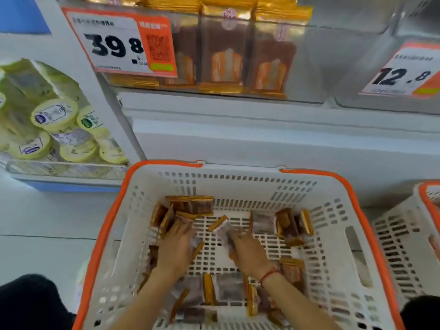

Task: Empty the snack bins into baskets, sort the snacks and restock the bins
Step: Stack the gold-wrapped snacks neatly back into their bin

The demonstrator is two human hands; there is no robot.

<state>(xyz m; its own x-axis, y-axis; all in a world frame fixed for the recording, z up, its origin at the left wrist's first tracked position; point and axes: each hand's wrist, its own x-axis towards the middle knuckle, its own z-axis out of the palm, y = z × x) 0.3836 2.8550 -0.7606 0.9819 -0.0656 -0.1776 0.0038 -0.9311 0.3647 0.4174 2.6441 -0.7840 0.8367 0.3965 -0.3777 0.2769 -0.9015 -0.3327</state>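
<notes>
Basket: a white slotted basket (333, 210) with an orange rim stands on the floor (47, 217) directly below my view, in front of the white shelf base.
Snack packets: orange-edged, brown-windowed snack packets (190, 204) lie scattered over the basket bottom, a small stack at the far left, others along the right wall and the near edge.
Left hand: my left hand (175, 246) reaches palm down into the left half of the basket, fingers spread flat over packets by the left wall; I read it as released, pressing rather than gripping.
Right hand: my right hand (245, 250), a red cord at the wrist, has its fingers curled round one packet (220, 226) near the basket's middle; motion blur hides the exact pinch.
Bin: a clear bin (309, 67) on the shelf above holds upright packets of the same kind behind a tag reading 39.8.
Second basket: another orange-rimmed basket (404, 234) stands just beside the first, on my right.
Neighbouring shelf: green-lidded round tubs (54, 115) lie stacked to my left.
</notes>
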